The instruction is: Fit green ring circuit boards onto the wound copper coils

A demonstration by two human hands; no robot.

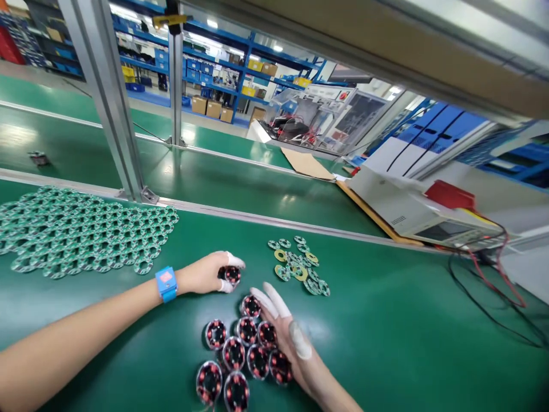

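Observation:
My left hand (210, 273), with a blue wrist strap (166, 284) and white finger cots, is closed round one round black part with red spots (232, 276) on the green bench mat (386, 320). My right hand (286, 335) lies with fingers stretched out, also in finger cots, against the right side of a cluster of several like round black parts (240, 352). One of these parts (251, 306) sits at its fingertips. A small heap of green and yellow ring-shaped circuit boards (299, 266) lies just beyond both hands.
A wide spread of green ring boards (81, 232) covers the mat at left. An aluminium frame post (109, 97) stands behind it. A white instrument (422, 214) with red and black wires (493, 269) sits at right. Blue storage shelves fill the background.

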